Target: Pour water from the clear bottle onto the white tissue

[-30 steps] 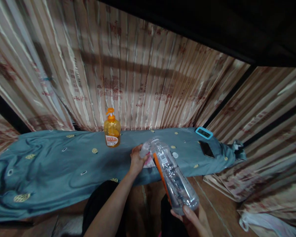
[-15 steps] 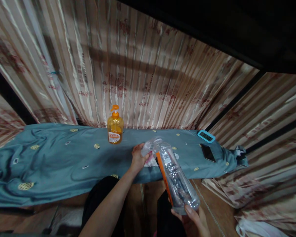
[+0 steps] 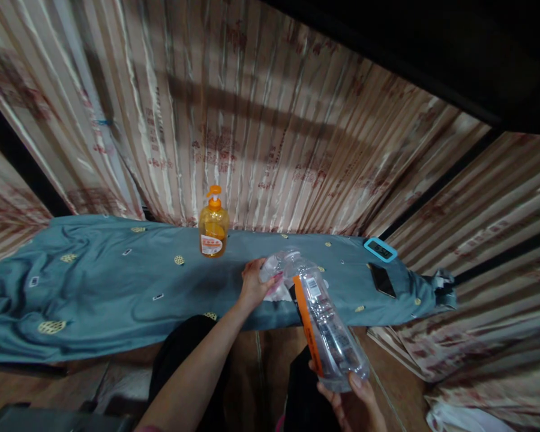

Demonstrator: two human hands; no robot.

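Observation:
My right hand [image 3: 353, 399] grips a large clear plastic bottle [image 3: 330, 336] near its base. The bottle has an orange and black label and tilts, its neck pointing up and left. My left hand [image 3: 255, 287] is closed around a clear plastic container [image 3: 272, 268] with some white and pink on its lower part; its exact kind is hard to make out. The large bottle's neck meets or overlaps this container's top, and I cannot tell whether they touch. A yellow-orange pump bottle [image 3: 213, 231] with a white label stands upright behind and left of my left hand.
A blue-green cloth [image 3: 130, 282] with pineapple prints covers the long narrow surface. On its right end lie a dark phone [image 3: 382, 280] and a blue-framed digital clock [image 3: 380, 249]. Patterned curtains [image 3: 252, 120] hang behind and at the right. My knees are below the front edge.
The view has shifted slightly. Both hands keep their holds, and the large bottle has turned a little, showing more of its orange label.

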